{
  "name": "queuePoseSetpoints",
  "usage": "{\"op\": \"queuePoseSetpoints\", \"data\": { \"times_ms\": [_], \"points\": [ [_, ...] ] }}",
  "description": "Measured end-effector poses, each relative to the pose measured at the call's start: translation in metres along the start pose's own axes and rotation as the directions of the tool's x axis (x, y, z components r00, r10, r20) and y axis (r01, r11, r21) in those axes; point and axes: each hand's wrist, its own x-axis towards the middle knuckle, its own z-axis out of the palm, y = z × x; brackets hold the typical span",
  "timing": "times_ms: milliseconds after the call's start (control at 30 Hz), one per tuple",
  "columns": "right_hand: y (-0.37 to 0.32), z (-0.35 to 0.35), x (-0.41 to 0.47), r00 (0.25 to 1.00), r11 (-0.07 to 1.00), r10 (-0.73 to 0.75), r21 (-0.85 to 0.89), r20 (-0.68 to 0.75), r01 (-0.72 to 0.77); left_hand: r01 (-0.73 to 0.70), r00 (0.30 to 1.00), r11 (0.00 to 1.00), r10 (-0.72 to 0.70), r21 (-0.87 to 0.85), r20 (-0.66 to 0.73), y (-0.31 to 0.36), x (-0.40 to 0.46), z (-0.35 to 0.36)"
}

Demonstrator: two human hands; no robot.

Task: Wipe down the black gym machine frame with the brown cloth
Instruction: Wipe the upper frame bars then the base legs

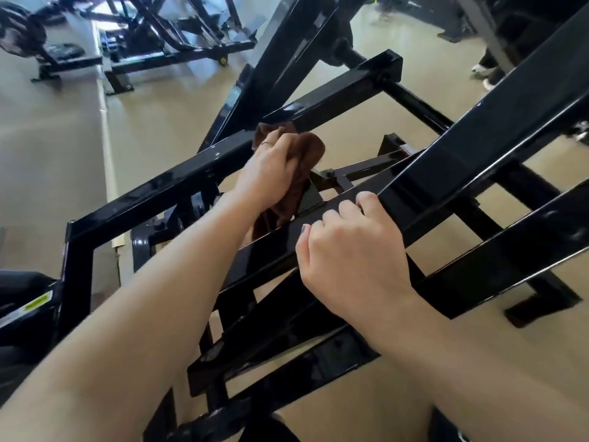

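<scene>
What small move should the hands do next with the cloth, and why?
Probably the left hand should slide the brown cloth along the upper bar of the black frame. It already grips the bunched cloth against that bar, with part of it hanging below, while the right hand holds a nearer bar, seemingly for support.

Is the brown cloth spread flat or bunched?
Bunched: the brown cloth is crumpled in the left hand, its end hanging.
</scene>
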Motion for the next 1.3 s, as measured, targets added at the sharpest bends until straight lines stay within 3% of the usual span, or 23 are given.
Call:
{"op": "queuePoseSetpoints", "data": {
  "times_ms": [200, 333, 533, 633, 767, 933, 1033, 1233, 1300],
  "points": [
    [0.0, 0.006, 0.0, 0.991, 1.0, -0.001, 0.016, -0.133, 0.003, 0.06, 0.995, 0.998, -0.058, 0.016, -0.078, -0.011, 0.048, 0.001],
    [0.0, 0.005, 0.002, 0.993, 1.0, -0.012, -0.009, -0.116, 0.011, 0.087, 0.994, 0.996, -0.089, -0.036, -0.066, -0.002, 0.034, -0.001],
    [-0.001, -0.001, 0.001, 0.998, 1.0, -0.014, 0.007, -0.057, 0.015, -0.145, 0.987, 0.987, 0.149, -0.067, 0.058, 0.032, -0.048, 0.001],
    [0.002, -0.004, 0.001, 0.996, 0.996, -0.083, -0.031, 0.018, 0.083, -0.22, 0.971, 0.972, 0.226, -0.078, 0.082, 0.026, -0.053, 0.0],
    [0.012, -0.007, 0.011, 0.978, 0.982, -0.168, -0.066, 0.12, 0.177, -0.113, 0.993, 0.994, 0.113, 0.008, 0.023, 0.018, -0.023, -0.001],
    [0.006, -0.007, 0.023, 0.988, 0.995, -0.078, -0.054, 0.129, 0.086, 0.046, 0.995, 0.996, -0.052, -0.076, -0.081, 0.0, 0.011, 0.001],
    [0.006, -0.007, 0.02, 0.993, 0.996, -0.065, -0.061, 0.099, 0.071, 0.094, 0.992, 0.991, -0.102, -0.1, -0.076, 0.005, 0.007, 0.001],
    [0.004, -0.006, 0.011, 0.993, 1.0, -0.024, 0.007, -0.117, 0.025, -0.09, 0.994, 0.98, 0.101, -0.178, 0.049, 0.015, -0.084, -0.009],
    [0.005, -0.007, 0.008, 0.99, 0.999, -0.053, -0.009, -0.131, 0.052, -0.097, 0.994, 0.976, 0.106, -0.195, 0.035, 0.011, -0.124, -0.015]
  ]
}}
